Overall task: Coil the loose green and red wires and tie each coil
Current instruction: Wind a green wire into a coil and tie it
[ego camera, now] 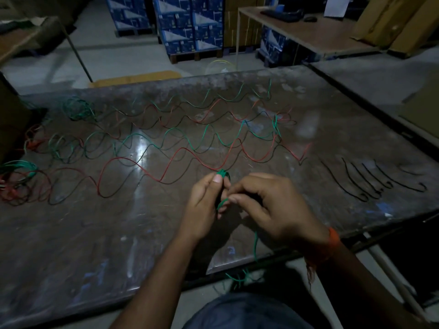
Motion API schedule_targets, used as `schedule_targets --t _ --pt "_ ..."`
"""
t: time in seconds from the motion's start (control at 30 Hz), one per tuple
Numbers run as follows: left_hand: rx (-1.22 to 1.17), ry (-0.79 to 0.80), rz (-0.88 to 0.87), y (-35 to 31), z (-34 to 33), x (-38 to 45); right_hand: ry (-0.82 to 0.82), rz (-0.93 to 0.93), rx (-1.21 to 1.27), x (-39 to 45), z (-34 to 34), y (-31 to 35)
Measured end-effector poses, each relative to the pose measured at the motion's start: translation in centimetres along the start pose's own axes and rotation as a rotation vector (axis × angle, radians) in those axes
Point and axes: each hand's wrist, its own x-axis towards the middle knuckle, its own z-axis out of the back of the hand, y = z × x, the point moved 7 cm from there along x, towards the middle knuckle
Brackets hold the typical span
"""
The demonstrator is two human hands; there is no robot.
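My left hand (204,203) pinches a small green wire coil (222,174) between thumb and fingers, its loops poking out above the thumb. My right hand (268,210) pinches the same green wire just beside the left fingers. The wire's free end (255,248) hangs down past the table's front edge and tangles below it. Several long wavy green wires (180,131) and red wires (118,162) lie stretched across the worn table (95,233).
Finished green coils (78,110) and mixed red and green coils (19,179) lie at the table's left. Several short black ties (370,181) lie in a row on the right. Blue boxes, cardboard and a desk stand behind the table.
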Motion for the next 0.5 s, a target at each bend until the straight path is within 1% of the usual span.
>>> schedule_targets --t 0.07,0.13,0.2,0.3,0.37,0.43,0.5 --pt "-0.033 0.037 0.024 -0.2 -0.4 0.0 -0.028 -0.019 0.037 0.2 0.2 0.1" --pt "-0.044 0.062 0.051 0.0 -0.7 0.0 -0.046 -0.080 0.145 0.0 0.5 -0.2" --pt "-0.013 0.087 0.063 0.2 -0.9 -0.2 -0.058 -0.161 0.271 0.0 0.8 -1.3" --pt "0.001 0.164 0.084 0.3 -1.8 -0.6 -0.094 -0.237 0.356 0.1 1.0 -3.5" --pt "-0.090 0.209 0.124 0.4 -2.6 -0.8 -0.120 -0.276 0.425 0.0 0.9 -4.8" --pt "-0.237 0.211 0.174 0.6 -3.2 -1.0 -0.130 -0.296 0.462 -0.4 0.6 -5.6" --pt "-0.401 0.196 0.231 0.8 -3.6 -1.1 -0.133 -0.281 0.386 -0.9 0.4 -6.2"
